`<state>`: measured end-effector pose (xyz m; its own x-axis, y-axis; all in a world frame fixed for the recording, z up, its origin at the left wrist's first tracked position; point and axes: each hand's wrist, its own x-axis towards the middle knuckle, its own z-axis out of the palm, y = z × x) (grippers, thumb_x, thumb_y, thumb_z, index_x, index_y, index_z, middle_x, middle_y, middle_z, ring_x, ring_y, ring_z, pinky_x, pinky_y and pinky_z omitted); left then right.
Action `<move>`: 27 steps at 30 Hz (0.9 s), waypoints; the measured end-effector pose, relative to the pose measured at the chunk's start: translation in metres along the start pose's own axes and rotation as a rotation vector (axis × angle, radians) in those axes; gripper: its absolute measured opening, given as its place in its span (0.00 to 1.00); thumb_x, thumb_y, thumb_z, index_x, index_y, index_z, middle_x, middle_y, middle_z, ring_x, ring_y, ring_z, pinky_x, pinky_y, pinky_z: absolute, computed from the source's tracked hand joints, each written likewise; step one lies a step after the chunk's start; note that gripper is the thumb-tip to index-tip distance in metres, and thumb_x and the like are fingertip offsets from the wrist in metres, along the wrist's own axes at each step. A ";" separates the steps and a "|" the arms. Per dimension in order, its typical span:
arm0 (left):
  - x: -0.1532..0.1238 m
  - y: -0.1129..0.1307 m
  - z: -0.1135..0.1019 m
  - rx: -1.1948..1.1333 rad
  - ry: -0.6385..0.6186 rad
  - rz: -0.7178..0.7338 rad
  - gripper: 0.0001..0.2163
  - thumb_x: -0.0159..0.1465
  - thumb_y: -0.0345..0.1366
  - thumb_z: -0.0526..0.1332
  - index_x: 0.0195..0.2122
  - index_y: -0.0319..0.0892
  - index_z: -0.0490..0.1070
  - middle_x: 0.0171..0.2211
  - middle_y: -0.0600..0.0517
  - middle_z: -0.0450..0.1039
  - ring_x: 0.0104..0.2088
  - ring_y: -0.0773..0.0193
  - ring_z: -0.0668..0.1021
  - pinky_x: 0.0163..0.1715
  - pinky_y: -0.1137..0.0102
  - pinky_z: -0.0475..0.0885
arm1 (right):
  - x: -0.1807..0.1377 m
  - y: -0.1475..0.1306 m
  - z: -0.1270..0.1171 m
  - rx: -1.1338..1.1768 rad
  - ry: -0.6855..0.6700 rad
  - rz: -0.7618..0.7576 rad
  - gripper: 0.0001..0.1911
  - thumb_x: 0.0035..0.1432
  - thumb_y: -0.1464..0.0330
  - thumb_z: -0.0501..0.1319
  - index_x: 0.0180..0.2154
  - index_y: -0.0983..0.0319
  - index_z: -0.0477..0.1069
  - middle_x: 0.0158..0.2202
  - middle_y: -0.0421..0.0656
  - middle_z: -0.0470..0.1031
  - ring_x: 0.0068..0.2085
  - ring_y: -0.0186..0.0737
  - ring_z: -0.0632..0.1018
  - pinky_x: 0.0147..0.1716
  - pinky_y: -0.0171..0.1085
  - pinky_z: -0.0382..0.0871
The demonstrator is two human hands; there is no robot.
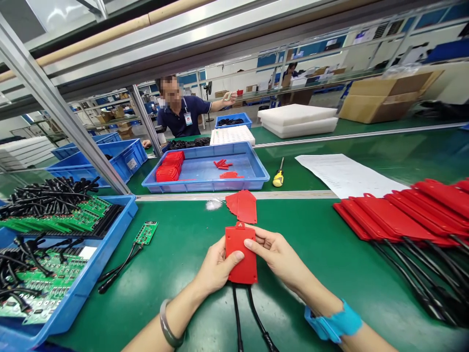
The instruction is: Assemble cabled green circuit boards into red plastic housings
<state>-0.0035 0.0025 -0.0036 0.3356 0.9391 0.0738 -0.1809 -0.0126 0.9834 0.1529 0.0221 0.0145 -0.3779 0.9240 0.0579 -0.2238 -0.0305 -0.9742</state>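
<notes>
Both hands hold a red plastic case (240,254) over the green table, with two black cables (249,318) running from its near end toward me. My left hand (216,269) grips its left side, thumb pressed on top. On the right side my right hand (278,254) is closed, thumb on the face. Just beyond lie loose red case covers (242,205).
A blue bin (106,234) of green circuit boards (54,220) with black cables sits left; one loose board (145,232) lies beside it. Finished red cases (403,215) are stacked right. A blue tray (256,181), a screwdriver (278,176) and paper (344,173) lie beyond. A person sits opposite.
</notes>
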 end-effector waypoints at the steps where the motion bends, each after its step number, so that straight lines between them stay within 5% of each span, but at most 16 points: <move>1: 0.000 0.000 0.000 0.016 -0.003 0.001 0.23 0.59 0.46 0.60 0.51 0.38 0.66 0.47 0.44 0.72 0.46 0.55 0.73 0.46 0.66 0.67 | 0.000 0.000 0.001 0.007 0.008 0.002 0.24 0.50 0.55 0.65 0.46 0.62 0.73 0.43 0.49 0.77 0.44 0.48 0.76 0.49 0.47 0.68; 8: -0.003 0.010 -0.011 0.421 -0.052 0.015 0.23 0.66 0.44 0.48 0.61 0.43 0.55 0.47 0.46 0.72 0.41 0.57 0.75 0.42 0.64 0.69 | 0.001 0.003 -0.005 0.177 0.084 0.131 0.22 0.48 0.57 0.67 0.41 0.65 0.76 0.38 0.49 0.79 0.40 0.47 0.78 0.43 0.44 0.70; 11: -0.003 0.021 -0.023 0.688 -0.031 0.244 0.24 0.65 0.35 0.48 0.63 0.46 0.49 0.57 0.45 0.64 0.53 0.54 0.69 0.52 0.57 0.63 | 0.004 0.002 -0.014 0.281 0.134 0.210 0.16 0.49 0.63 0.67 0.39 0.65 0.77 0.35 0.47 0.79 0.34 0.43 0.79 0.37 0.39 0.72; 15: -0.001 0.027 -0.029 0.948 -0.231 0.587 0.21 0.61 0.29 0.53 0.56 0.51 0.65 0.61 0.49 0.58 0.63 0.51 0.55 0.60 0.49 0.49 | 0.004 0.005 -0.017 0.426 0.141 0.281 0.11 0.48 0.67 0.67 0.35 0.64 0.77 0.32 0.45 0.79 0.31 0.41 0.78 0.32 0.37 0.72; 19: -0.005 0.023 -0.023 0.882 -0.377 0.644 0.16 0.62 0.28 0.53 0.48 0.49 0.72 0.46 0.47 0.75 0.53 0.56 0.71 0.60 0.52 0.50 | 0.002 0.016 -0.002 0.440 0.064 0.330 0.10 0.46 0.64 0.68 0.26 0.65 0.74 0.23 0.41 0.75 0.24 0.35 0.74 0.25 0.33 0.67; 23: -0.009 0.022 -0.020 0.662 -0.197 0.590 0.12 0.60 0.28 0.58 0.44 0.45 0.73 0.39 0.46 0.77 0.43 0.58 0.77 0.53 0.56 0.63 | 0.000 0.022 0.008 0.070 0.029 0.240 0.21 0.55 0.54 0.59 0.22 0.64 0.71 0.21 0.40 0.72 0.24 0.36 0.72 0.26 0.35 0.67; 27: -0.009 0.027 -0.022 0.514 0.046 0.461 0.08 0.57 0.33 0.63 0.39 0.42 0.73 0.36 0.45 0.76 0.36 0.59 0.75 0.38 0.65 0.68 | -0.005 0.009 0.006 -0.307 0.034 -0.104 0.18 0.57 0.55 0.56 0.40 0.61 0.72 0.41 0.47 0.74 0.44 0.48 0.73 0.45 0.44 0.68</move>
<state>-0.0322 0.0011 0.0183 0.2885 0.8124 0.5068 0.1690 -0.5642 0.8082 0.1478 0.0151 0.0070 -0.3358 0.9285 0.1585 0.0232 0.1764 -0.9840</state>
